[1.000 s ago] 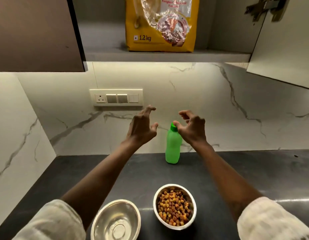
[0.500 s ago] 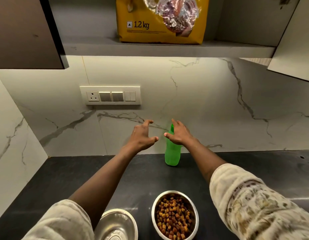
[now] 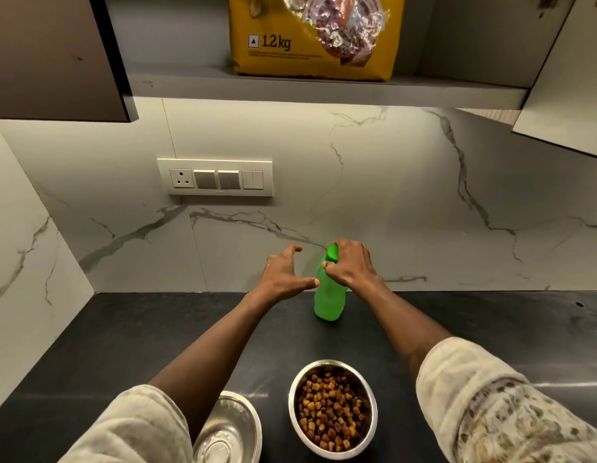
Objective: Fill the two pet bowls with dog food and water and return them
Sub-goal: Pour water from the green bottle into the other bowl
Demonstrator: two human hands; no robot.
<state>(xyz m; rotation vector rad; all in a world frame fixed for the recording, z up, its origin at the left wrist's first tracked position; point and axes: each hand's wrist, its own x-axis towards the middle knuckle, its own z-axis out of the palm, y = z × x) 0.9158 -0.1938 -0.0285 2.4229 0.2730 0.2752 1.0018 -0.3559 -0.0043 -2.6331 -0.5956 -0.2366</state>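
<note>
A green water bottle (image 3: 328, 302) stands upright on the dark counter (image 3: 123, 345) near the back wall. My right hand (image 3: 350, 267) is closed around its neck, just under the green cap. My left hand (image 3: 283, 274) hovers beside the bottle with fingers spread, its thumb tip touching or nearly touching the bottle's left side. Close to me sit two steel bowls: one full of brown dog food (image 3: 332, 409), and an empty one (image 3: 228, 429) to its left, partly hidden by my left sleeve.
A yellow 1.2 kg dog food bag (image 3: 310, 38) stands on the open cabinet shelf above. Cabinet doors hang open at upper left (image 3: 53, 55) and upper right (image 3: 568, 88). A switch panel (image 3: 215, 177) is on the marble wall. A side wall bounds the counter's left.
Both hands came down from mid-air to the bottle. My right hand has closed on its neck; my left hand has drawn in beside it. My view has tilted down slightly.
</note>
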